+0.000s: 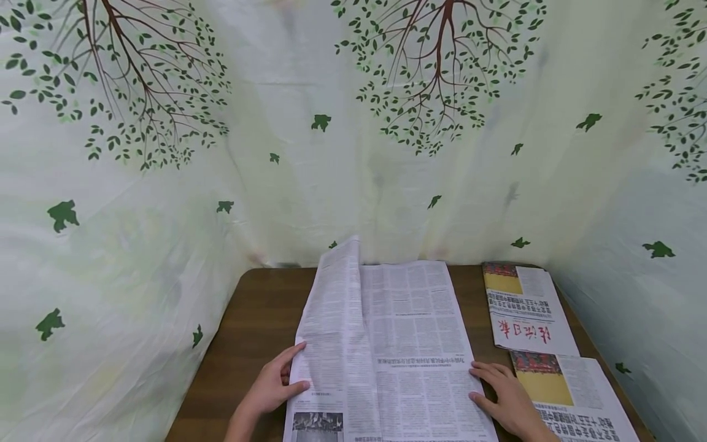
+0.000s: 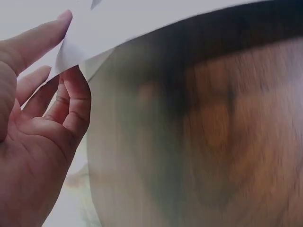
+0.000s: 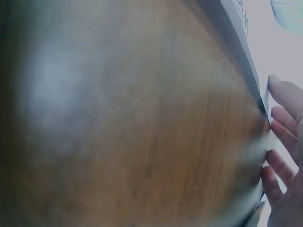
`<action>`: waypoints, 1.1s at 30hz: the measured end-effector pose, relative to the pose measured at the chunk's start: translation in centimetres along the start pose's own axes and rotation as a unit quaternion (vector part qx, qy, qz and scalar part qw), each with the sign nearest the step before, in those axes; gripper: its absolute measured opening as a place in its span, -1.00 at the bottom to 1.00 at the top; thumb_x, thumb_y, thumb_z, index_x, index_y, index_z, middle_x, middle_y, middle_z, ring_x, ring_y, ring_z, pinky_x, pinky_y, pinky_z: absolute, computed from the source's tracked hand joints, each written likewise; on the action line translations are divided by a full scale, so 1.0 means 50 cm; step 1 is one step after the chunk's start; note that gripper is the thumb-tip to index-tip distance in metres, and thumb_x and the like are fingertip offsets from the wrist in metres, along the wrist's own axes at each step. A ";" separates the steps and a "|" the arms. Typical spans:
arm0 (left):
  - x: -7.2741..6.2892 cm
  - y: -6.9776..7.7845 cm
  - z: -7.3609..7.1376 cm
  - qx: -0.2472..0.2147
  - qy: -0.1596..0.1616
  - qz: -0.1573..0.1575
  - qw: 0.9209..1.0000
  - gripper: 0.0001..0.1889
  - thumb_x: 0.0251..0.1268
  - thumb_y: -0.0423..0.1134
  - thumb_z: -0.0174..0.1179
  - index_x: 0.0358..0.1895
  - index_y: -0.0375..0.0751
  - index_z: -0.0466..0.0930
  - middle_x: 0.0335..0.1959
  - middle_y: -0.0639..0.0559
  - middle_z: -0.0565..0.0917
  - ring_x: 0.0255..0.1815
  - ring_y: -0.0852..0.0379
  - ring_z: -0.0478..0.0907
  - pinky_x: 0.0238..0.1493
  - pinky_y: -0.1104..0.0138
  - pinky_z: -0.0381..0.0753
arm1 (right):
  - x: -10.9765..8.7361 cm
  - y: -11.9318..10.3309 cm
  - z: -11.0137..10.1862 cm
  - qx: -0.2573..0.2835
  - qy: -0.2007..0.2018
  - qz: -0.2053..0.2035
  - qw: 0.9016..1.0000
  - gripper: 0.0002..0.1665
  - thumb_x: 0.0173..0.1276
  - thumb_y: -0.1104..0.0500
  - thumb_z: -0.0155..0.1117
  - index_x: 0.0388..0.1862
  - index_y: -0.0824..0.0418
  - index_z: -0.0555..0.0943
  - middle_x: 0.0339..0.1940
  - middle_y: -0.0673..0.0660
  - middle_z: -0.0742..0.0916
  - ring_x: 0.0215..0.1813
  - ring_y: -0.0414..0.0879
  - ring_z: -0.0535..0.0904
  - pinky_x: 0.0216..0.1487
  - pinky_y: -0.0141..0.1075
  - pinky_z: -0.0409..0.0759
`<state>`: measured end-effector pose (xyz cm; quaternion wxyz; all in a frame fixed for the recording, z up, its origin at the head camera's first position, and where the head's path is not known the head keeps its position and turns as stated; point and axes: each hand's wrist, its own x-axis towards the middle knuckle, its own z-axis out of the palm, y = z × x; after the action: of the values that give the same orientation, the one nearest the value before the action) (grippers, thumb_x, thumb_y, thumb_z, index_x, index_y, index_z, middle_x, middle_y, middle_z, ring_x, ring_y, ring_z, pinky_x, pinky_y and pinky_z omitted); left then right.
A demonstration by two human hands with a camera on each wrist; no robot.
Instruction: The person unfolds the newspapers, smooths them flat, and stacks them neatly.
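Note:
A newspaper (image 1: 414,331) lies spread on the brown table, its left leaf (image 1: 330,307) partly lifted and curling over toward the middle. At its left edge, my left hand (image 1: 270,383) holds the paper between thumb and fingers. In the left wrist view, the newspaper's white edge (image 2: 109,35) passes between the thumb (image 2: 40,40) and the bent fingers. My right hand (image 1: 508,399) touches the newspaper's right edge, fingers and thumb resting loosely there. The right wrist view has that hand (image 3: 284,156) at the far right, its fingertips along the paper's edge.
Two folded newspapers with red and yellow pictures lie on the right, one farther back (image 1: 525,310) and one nearer (image 1: 574,393), close to my right hand. The wooden table (image 1: 237,331) shows on the left. A leaf-patterned cloth (image 1: 386,202) hangs behind and at both sides.

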<state>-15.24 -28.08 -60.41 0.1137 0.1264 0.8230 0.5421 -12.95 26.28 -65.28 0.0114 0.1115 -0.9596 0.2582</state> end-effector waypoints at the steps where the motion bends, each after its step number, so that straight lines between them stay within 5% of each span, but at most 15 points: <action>1: -0.002 -0.001 -0.004 0.010 0.005 0.001 1.000 -0.09 0.20 -0.33 0.49 0.59 -0.29 0.18 0.46 -0.47 0.29 -0.03 0.06 0.72 -0.19 0.34 0.75 | 0.000 0.000 -0.001 -0.002 0.001 -0.001 1.000 -0.39 0.32 -0.23 0.43 0.25 0.03 0.68 0.36 0.03 0.66 0.37 0.18 0.49 0.29 0.22 0.48; 8: -0.018 -0.009 -0.035 0.059 0.046 -0.017 0.997 -0.19 0.25 -0.37 0.43 0.55 -0.27 0.27 0.45 -0.43 0.35 0.08 -0.08 0.67 -0.12 0.43 0.70 | -0.001 -0.003 -0.005 -0.015 -0.003 -0.006 1.000 -0.38 0.33 -0.23 0.42 0.26 0.06 0.67 0.35 0.04 0.66 0.36 0.16 0.51 0.29 0.19 0.50; 23: -0.058 -0.047 -0.089 0.129 0.109 -0.067 0.983 -0.28 0.20 -0.43 0.44 0.47 -0.23 0.42 0.39 -0.35 0.46 0.11 -0.07 0.66 -0.06 0.42 0.67 | -0.010 0.000 -0.019 -0.025 -0.020 -0.006 0.999 -0.39 0.34 -0.17 0.42 0.27 0.10 0.66 0.35 0.10 0.64 0.34 0.16 0.52 0.31 0.15 0.50; 33: -0.081 -0.073 -0.107 0.202 0.145 -0.117 0.961 -0.38 0.20 -0.37 0.45 0.37 -0.24 0.53 0.33 -0.32 0.56 0.08 -0.08 0.68 -0.07 0.32 0.68 | -0.012 0.005 -0.017 -0.029 -0.010 -0.012 0.999 -0.38 0.35 -0.18 0.41 0.28 0.10 0.66 0.34 0.09 0.64 0.33 0.15 0.53 0.29 0.16 0.51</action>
<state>-13.47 -35.42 -61.50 0.0278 -0.0305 0.9321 0.3599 -12.45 27.02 -64.71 0.0086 0.1255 -0.9653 0.2286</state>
